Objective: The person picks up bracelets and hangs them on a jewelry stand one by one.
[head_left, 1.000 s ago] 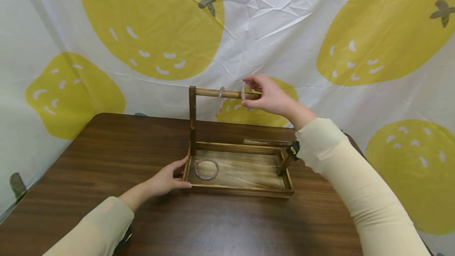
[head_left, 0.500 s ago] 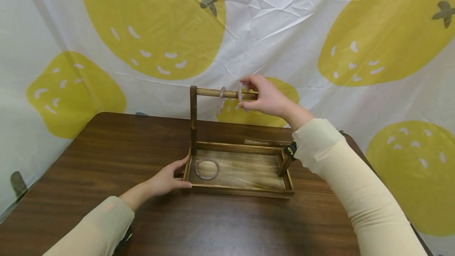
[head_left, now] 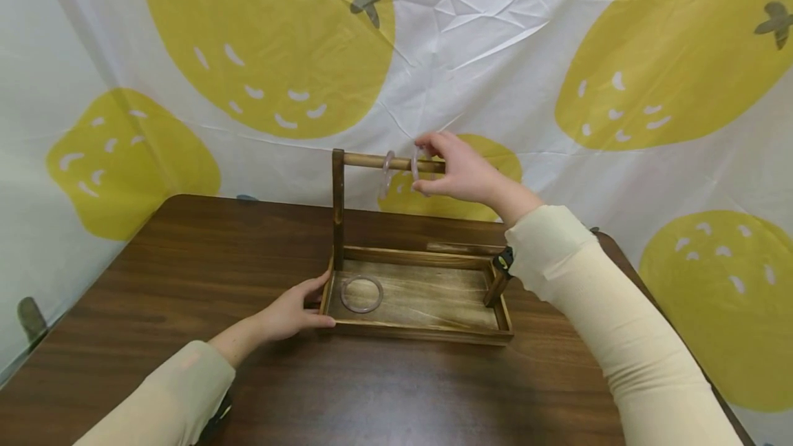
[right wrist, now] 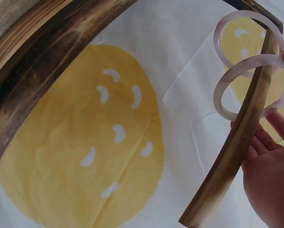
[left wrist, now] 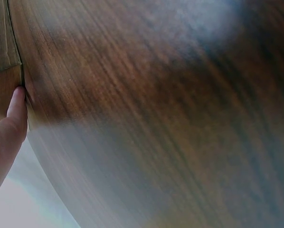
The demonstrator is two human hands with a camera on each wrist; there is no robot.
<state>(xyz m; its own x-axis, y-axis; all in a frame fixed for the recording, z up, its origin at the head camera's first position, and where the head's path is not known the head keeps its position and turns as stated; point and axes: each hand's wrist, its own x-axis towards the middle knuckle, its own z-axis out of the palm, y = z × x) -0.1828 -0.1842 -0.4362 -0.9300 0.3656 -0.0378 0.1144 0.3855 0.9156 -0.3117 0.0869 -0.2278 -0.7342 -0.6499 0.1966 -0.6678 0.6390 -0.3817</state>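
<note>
Right fingers (head_left: 438,142) pinch bangle (head_left: 415,165); black device (head_left: 508,254), yellow mark (head_left: 502,263).

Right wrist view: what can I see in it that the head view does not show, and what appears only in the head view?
Only the right wrist view shows the free end of the rod; in the head view, the right hand covers it. Only the head view shows the left hand and the ring lying in the tray. Both show two rings around the rod, one held, and the yellow-print cloth.
</note>
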